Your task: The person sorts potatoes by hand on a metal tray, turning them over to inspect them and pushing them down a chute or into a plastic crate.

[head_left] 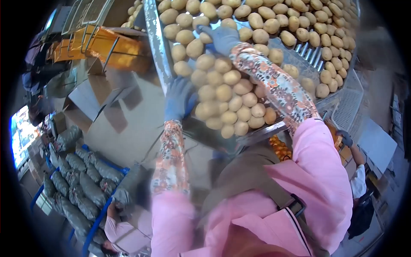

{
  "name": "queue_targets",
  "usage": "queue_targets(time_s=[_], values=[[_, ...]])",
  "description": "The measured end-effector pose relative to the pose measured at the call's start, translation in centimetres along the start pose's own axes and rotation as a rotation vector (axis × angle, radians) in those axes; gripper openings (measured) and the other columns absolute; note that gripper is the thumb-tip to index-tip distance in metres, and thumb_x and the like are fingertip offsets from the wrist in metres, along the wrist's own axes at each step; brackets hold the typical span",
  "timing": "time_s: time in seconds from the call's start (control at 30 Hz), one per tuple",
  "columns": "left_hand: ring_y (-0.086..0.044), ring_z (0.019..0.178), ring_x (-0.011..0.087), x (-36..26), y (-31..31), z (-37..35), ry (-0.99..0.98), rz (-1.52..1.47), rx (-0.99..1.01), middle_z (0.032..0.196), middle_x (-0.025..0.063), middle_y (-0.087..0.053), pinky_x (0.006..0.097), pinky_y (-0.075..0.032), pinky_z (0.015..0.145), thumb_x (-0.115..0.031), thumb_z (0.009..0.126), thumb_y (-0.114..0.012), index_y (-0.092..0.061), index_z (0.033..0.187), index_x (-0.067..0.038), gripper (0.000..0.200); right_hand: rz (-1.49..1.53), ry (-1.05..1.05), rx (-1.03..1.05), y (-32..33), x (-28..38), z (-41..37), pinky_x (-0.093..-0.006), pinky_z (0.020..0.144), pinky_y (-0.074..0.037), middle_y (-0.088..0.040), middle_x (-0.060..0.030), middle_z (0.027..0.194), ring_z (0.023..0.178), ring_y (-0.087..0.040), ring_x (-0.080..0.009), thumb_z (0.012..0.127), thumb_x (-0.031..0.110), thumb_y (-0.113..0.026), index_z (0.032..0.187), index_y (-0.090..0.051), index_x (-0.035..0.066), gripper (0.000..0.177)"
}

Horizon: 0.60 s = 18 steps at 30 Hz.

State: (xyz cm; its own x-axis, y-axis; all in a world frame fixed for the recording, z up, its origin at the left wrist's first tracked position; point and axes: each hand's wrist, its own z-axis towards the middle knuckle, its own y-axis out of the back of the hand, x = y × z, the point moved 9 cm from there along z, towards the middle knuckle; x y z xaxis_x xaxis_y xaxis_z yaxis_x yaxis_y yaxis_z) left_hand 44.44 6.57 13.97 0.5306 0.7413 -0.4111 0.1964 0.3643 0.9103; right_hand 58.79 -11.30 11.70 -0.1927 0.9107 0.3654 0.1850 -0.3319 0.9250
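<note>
Potatoes (235, 103) cover a metal sorting table (155, 43), whose roller bars (309, 55) show through a gap. My right hand (222, 39), in a blue-grey glove, reaches over them near the far left part of the table. Its fingers are stretched out and touch a potato (205, 37); part of the hand's underside is hidden. At the table's left metal edge is my left hand (177, 97), gloved alike, fingers extended and thumb apart, beside the nearest potatoes. Nothing shows in its grasp. Floral sleeves cover both forearms.
At the lower left, a blue-framed cart (99, 220) carries several filled grey-green sacks (92, 190). Open cardboard boxes (92, 96) and an orange bag (111, 47) stand left of the table. Other people (128, 233) are nearby; one gloved hand (344, 138) shows at right.
</note>
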Motion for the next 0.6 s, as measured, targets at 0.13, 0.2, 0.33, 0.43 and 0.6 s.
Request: queue_targets(time_s=[0.13,0.2,0.33,0.43,0.6], values=[[-0.042,0.127,0.0367,0.0,0.0,0.0,-0.01,0.052,0.002,0.128,0.0154,-0.053,0.0505,-0.027,0.11,-0.028,0.084,-0.062,-0.058,0.117,-0.007,0.04,0.899,0.112,-0.112,0.3,-1.5,-2.4,-0.034,0.071,-0.053,-0.068,-0.0039,0.097,0.083,-0.067,-0.0185,0.086,0.023,-0.068,0.137,-0.044,0.017,0.056],[-0.042,0.127,0.0368,0.3,-0.5,-0.1,-0.028,0.098,0.001,0.128,0.0155,-0.053,0.0505,-0.027,0.11,-0.028,0.084,-0.062,-0.057,0.117,-0.007,0.039,1.291,-0.125,-0.057,2.7,-0.4,-5.7,-0.0299,0.074,-0.053,-0.062,-0.0032,0.111,0.091,-0.065,-0.0152,0.086,0.02,-0.069,0.136,-0.043,0.012,0.057],[-0.042,0.127,0.0368,-0.3,-0.1,0.3,0.007,0.031,0.026,0.129,0.0148,-0.052,0.0504,-0.027,0.11,-0.028,0.084,-0.061,-0.057,0.117,-0.007,0.039,2.159,0.001,-0.052,2.8,0.0,-9.8,-0.0361,0.089,-0.051,-0.043,-0.0124,0.136,0.11,-0.056,-0.0283,0.093,0.035,-0.059,0.136,-0.041,0.013,0.051],[-0.042,0.126,0.0377,0.1,-0.4,-0.1,-0.015,0.061,-0.022,0.129,0.0152,-0.052,0.0498,-0.028,0.109,-0.027,0.083,-0.061,-0.057,0.118,-0.007,0.04,2.22,-0.084,-0.103,3.8,0.3,-11.3,-0.0422,0.092,-0.048,-0.042,-0.0193,0.138,0.114,-0.052,-0.0334,0.094,0.052,-0.049,0.131,-0.045,0.01,0.056],[-0.042,0.126,0.0377,-0.7,-0.1,0.2,-0.008,0.077,0.016,0.129,0.0144,-0.052,0.0496,-0.029,0.109,-0.026,0.082,-0.062,-0.057,0.117,-0.007,0.039,2.274,0.162,-0.039,3.1,0.0,-11.5,-0.0415,0.095,-0.045,-0.051,-0.0172,0.127,0.119,-0.049,-0.0288,0.094,0.042,-0.052,0.131,-0.043,0.008,0.051]])
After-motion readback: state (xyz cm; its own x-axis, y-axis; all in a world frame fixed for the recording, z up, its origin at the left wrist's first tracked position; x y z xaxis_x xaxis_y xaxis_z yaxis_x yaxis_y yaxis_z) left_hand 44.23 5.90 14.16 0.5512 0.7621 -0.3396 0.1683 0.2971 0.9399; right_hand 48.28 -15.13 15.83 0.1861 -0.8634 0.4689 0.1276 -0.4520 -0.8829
